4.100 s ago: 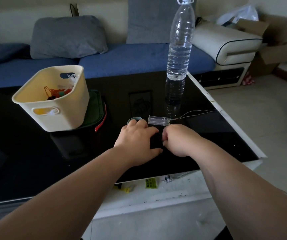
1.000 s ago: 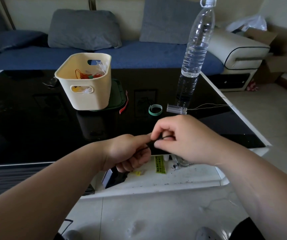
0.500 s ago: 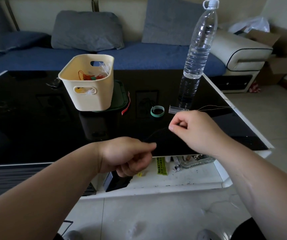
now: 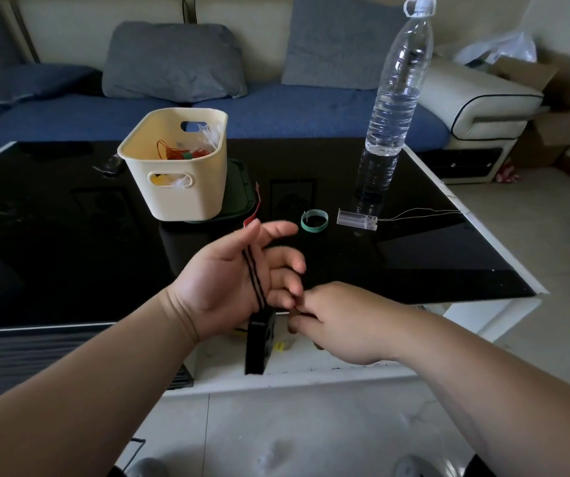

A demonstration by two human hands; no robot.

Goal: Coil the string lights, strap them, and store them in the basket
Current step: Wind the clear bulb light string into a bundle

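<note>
Home living room; sofa (image 4: 276,111); coffee table (image 4: 414,263)

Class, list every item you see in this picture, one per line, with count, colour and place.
table: one, black top, white frame, middle
basket: one, cream, on the table, left of centre
tray: one, dark green, under the basket
bottle: one, clear, upright on the table's far right
strap: one, green ring, on the table right of the basket
battery box: one, clear, right of the strap
wire: one, pale, runs right from the battery box
black cord: two strands, black, across the left palm
sofa: one, blue, behind the table
cushions: two, grey, on the sofa
left grip: one, palm up, fingers relaxed
right grip: one, pinches the black cord beside the left grip
</note>
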